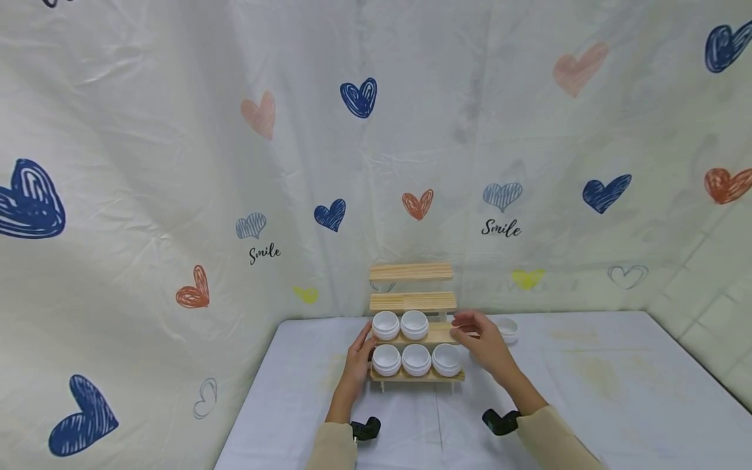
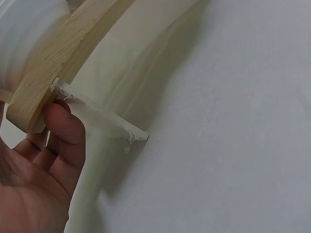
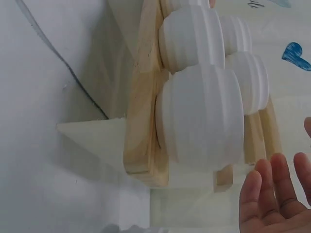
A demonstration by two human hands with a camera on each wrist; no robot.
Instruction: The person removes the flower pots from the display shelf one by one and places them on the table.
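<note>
A tiered stand (image 1: 439,334) with wooden steps and pale side supports stands on the table. Three small white bowls (image 1: 416,360) sit along its lowest step, and two more white bowls (image 1: 414,325) fill the left and middle of the step above. My left hand (image 1: 355,362) grips the stand's left side; in the left wrist view its fingers (image 2: 65,126) curl against the end of a wooden step (image 2: 58,63). Beside the second step's right end is my right hand (image 1: 484,339), fingers apart and holding nothing. The right wrist view shows its fingertips (image 3: 279,165) off the bowls (image 3: 199,116).
Another white bowl (image 1: 507,329) rests on the table just behind my right hand. The two upper steps (image 1: 412,301) carry nothing. A white cloth (image 1: 587,391) covers the table, and a curtain printed with hearts (image 1: 446,130) hangs behind it.
</note>
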